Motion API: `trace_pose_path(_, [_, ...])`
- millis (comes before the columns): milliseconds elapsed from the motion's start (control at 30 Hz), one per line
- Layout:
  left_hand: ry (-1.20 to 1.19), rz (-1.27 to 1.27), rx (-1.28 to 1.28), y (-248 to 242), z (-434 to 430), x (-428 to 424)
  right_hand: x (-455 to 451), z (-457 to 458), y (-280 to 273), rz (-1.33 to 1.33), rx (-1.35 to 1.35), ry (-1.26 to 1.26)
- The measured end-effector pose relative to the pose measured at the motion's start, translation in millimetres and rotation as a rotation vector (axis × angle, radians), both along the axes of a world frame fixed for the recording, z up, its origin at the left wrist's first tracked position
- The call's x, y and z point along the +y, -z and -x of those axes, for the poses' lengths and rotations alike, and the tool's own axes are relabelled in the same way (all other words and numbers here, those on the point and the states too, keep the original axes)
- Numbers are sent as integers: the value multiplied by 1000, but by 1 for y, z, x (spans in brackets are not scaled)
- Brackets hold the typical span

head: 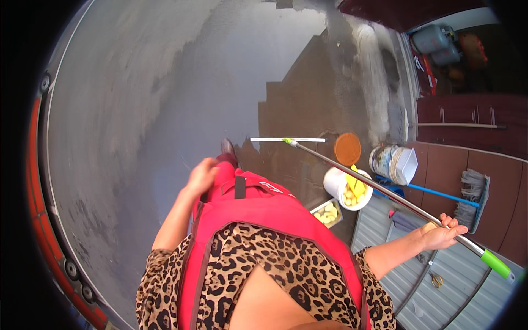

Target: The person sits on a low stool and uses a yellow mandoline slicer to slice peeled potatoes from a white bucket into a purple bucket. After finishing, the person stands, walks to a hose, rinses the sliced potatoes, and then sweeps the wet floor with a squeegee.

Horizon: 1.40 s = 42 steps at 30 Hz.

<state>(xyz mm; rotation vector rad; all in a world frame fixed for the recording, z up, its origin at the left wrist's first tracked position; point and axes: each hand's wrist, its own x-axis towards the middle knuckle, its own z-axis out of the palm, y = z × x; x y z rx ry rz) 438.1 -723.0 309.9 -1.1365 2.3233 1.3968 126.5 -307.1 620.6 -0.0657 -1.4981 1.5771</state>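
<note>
My right hand (443,234) is wrapped around the metal pole (396,197) of a floor squeegee, a little below its green end grip (496,264). The pole slants across to a long, thin squeegee blade (305,140), which lies on the wet pavement (214,86) ahead of me. My left hand (203,176) hangs in front of the red apron (260,210); its fingers curl away from view, and no held object shows. One dark shoe (227,147) is visible just left of the blade.
Right of me stand a white bucket (333,183) of peeled potatoes and a metal pan (339,212) with potato pieces. Nearby are a round orange-brown lid (347,149), a stained bucket (381,159), a broom (480,204) and scissors (436,280). Gas cylinders (431,39) lie farther off.
</note>
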Motion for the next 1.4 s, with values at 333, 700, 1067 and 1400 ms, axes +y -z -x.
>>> trace_pose_path(333, [809, 230, 805, -104, 407, -85, -269, 97, 35, 112, 53, -862])
trace_pose_path(700, [895, 340, 753, -3, 672, -351, -495, 285, 51, 275, 91, -986])
trace_pose_path(1067, [587, 544, 541, 144, 969, -616, -817, 522, 246, -165, -220, -802])
trace_pose_path(1400, [966, 394, 588, 152, 934, -553, -804, 473, 237, -155, -427, -583])
